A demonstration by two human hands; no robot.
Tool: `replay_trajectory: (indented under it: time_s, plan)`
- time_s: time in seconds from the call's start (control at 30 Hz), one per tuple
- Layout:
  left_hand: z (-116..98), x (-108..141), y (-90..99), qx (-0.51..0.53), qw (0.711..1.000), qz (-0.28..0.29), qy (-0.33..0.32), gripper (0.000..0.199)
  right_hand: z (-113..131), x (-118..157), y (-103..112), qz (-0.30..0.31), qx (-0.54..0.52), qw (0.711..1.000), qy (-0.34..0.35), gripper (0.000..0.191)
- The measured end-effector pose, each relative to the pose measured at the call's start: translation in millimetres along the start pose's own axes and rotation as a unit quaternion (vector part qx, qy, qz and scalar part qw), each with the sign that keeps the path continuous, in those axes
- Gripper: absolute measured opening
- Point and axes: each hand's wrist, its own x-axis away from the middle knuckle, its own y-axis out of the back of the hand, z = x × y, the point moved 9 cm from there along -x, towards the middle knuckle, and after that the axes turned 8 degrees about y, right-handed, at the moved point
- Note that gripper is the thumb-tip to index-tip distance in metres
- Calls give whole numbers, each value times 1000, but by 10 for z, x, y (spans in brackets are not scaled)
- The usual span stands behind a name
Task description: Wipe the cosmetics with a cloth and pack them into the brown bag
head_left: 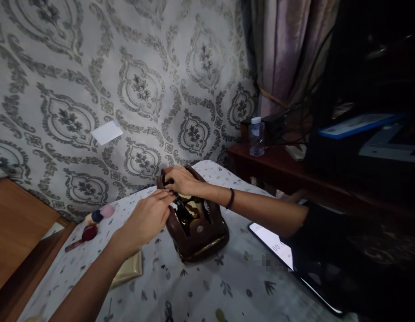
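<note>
A brown leather bag lies on the bed with its top open and a gold zipper along its near edge. Dark and yellowish items show inside, too jumbled to name. My left hand grips the bag's left rim, its fingertips bent over the edge. At the far end of the opening, my right hand has its fingers curled at the rim near the handle loop; its fingertips are partly hidden. A gold pouch lies beside my left forearm, which covers part of it.
A phone with a lit screen lies right of the bag. A red hairbrush-like item, a pink sponge-like item and a dark-and-beige brush lie at left. A clear bottle stands on the red-brown table.
</note>
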Motion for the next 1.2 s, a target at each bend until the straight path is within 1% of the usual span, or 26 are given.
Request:
replay_trajectory:
  time_s: [0.17,0.33,0.47,0.53,0.63,0.73,0.83,0.9,0.97,1.07,1.2]
  plan:
    - [-4,7,-7,12,1000,1,2,40,-41,-86,-84,61,-6,998,3,21]
    - [12,28,-9,27,999,-4,20,39,-49,-92,-199,127,-18,992,4,44]
    - [20,41,-5,38,999,-16,22,40,-31,-80,-230,152,-20,988,-4,44]
    - [18,42,-3,45,999,-19,20,40,-22,-87,-201,153,-17,988,-10,41]
    - [19,40,-2,55,998,-16,21,40,-45,-103,-111,137,-5,990,-33,37]
    - [22,38,-4,58,998,-14,24,41,-129,-98,-12,105,13,991,-88,38]
    - [19,38,-10,60,998,-17,20,41,-231,-80,28,82,33,983,-159,42]
    - [19,39,-13,62,998,-21,16,40,-280,-85,3,84,42,976,-196,45]
    - [21,40,-17,61,998,-25,13,40,-311,-106,-45,96,46,970,-217,47]
    - [24,44,-26,56,998,-25,11,39,-335,-137,-118,115,49,966,-226,49]
    - [21,48,-38,57,998,-22,13,38,-356,-152,-175,120,60,966,-219,50]
